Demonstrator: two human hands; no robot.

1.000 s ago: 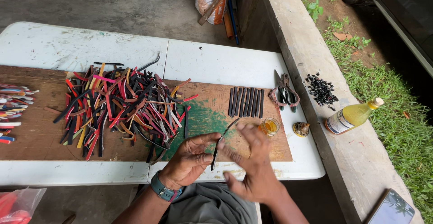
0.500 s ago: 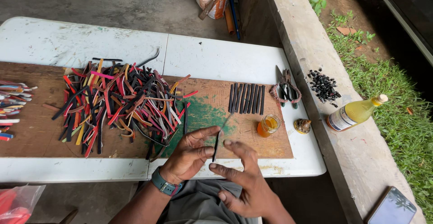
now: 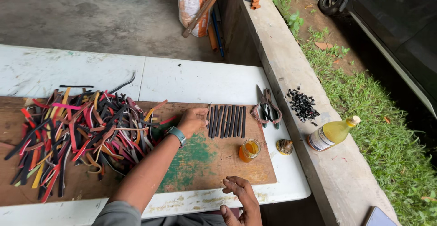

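My left hand (image 3: 193, 120), with a teal watch on its wrist, reaches across the wooden board (image 3: 218, 171) to the left end of a row of black strips (image 3: 229, 121). Its fingertips pinch the leftmost black strip (image 3: 210, 111), which lies against the row. My right hand (image 3: 240, 195) hovers at the board's near edge, fingers loosely spread and holding nothing. A small jar of orange liquid (image 3: 249, 149) stands on the board between the two hands. A big heap of coloured and black strips (image 3: 82, 132) covers the board's left half.
The board lies on a white folding table (image 3: 191, 78). Scissors (image 3: 267, 110) rest right of the row, with a small brown object (image 3: 285, 147) nearer me. On the concrete ledge (image 3: 277, 48) sit black bits (image 3: 302, 104), a bottle of yellow liquid (image 3: 332, 134) and a phone (image 3: 380, 217).
Both hands held a black strip near the board's front. My left hand has carried it up to the row, and my right hand has let go and dropped back.
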